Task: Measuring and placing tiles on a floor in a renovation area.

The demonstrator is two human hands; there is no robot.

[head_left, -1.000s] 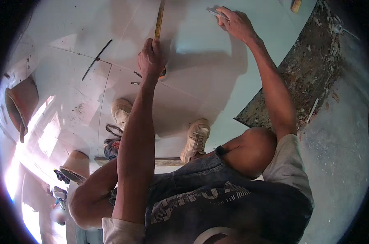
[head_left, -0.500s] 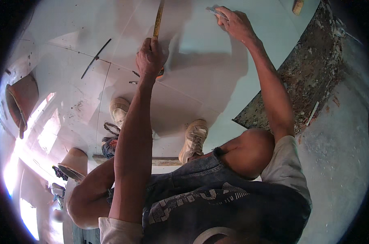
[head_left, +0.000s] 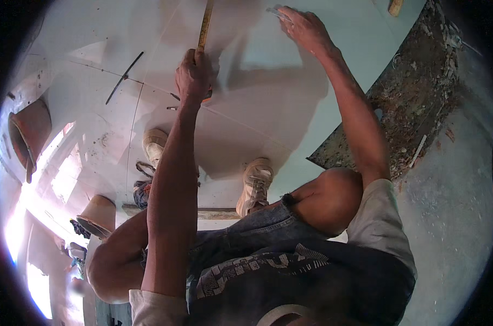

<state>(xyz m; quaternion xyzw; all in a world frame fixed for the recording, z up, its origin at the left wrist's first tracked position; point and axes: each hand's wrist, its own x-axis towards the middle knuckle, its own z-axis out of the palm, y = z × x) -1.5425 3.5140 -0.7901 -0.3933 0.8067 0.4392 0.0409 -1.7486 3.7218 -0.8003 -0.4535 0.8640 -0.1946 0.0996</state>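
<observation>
My left hand [head_left: 192,77] is closed around a tape measure. Its yellow blade [head_left: 205,27] runs out past the top edge of the view, and a bit of the orange case [head_left: 208,94] shows beneath my palm. At the upper middle my right hand [head_left: 308,33] pinches a thin, flat, greyish object [head_left: 278,13], whose kind I cannot make out. Both arms stretch forward over pale floor tiles [head_left: 268,98]. Close to my left wrist lie small dark pieces [head_left: 172,107].
A dark stick [head_left: 124,77] lies across a tile joint. On the left are two buckets [head_left: 30,130] [head_left: 97,214]. Rough, untiled ground [head_left: 404,103] borders the tiles at right. A small yellowish block [head_left: 396,7] sits far right. My shoes [head_left: 256,182] stand before a wooden strip [head_left: 216,213].
The view has shifted slightly. My right hand has moved a little to the left with the flat object, and my left hand has also drifted slightly left, still holding the tape measure.
</observation>
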